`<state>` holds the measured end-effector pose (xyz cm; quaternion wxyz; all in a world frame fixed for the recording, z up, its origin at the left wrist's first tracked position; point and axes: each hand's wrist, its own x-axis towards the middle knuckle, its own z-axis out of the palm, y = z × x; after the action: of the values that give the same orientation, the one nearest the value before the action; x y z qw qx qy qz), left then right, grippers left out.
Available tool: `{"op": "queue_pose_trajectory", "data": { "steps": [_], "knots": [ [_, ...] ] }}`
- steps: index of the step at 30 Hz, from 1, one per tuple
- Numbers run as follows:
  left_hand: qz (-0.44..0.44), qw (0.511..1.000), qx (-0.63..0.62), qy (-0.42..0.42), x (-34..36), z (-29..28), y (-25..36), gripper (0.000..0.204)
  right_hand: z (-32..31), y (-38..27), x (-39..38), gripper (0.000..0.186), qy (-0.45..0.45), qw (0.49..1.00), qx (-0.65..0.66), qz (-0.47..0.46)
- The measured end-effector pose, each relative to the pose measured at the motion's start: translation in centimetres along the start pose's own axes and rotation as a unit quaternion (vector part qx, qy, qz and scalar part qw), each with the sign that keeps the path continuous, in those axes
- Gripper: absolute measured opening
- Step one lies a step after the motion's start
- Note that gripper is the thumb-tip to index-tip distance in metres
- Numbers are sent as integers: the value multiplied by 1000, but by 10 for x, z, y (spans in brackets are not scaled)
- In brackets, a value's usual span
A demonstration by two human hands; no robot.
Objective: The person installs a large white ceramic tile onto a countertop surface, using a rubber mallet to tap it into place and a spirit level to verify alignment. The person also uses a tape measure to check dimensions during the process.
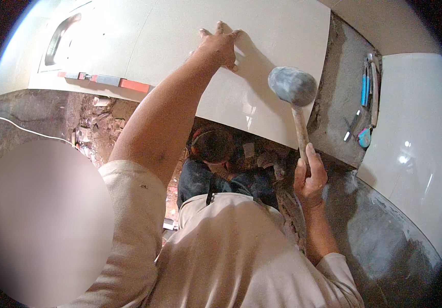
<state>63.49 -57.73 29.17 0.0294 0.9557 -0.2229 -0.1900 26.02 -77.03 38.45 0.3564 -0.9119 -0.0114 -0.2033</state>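
My left hand (220, 47) rests with spread fingers on a large glossy cream tile (262, 110) laid along the far side. In my right hand (311, 177) I grip the wooden handle of a rubber mallet (293, 86). Its grey, dusty head is raised over the tile's right part, and a gap between the two cannot be judged. A red and grey spirit level (109, 80) lies along the tile's near edge, left of my left forearm.
Right of the tile, a bare mortar strip (341, 77) holds blue-handled tools (366, 87), a marker-like stick (352, 126) and a tape measure (364, 137). Another pale tile (411, 149) stands farther right. A cutout (64, 41) is at far left. Rubble (100, 128) and a white cable (26, 131) lie below.
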Motion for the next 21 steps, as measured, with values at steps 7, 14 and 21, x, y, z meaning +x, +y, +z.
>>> {"op": "queue_pose_trajectory", "data": {
  "steps": [7,14,21],
  "knots": [
    [-25,999,-22,-20,-9,-7,7,110,9,2,-6,40,-54,998,-17,11],
    [46,997,38,43,-4,1,-3,127,16,10,-23,36,-225,971,-34,73],
    [14,1000,-19,18,-2,3,0,117,23,15,-31,48,-145,987,69,-20]
  ]
}}
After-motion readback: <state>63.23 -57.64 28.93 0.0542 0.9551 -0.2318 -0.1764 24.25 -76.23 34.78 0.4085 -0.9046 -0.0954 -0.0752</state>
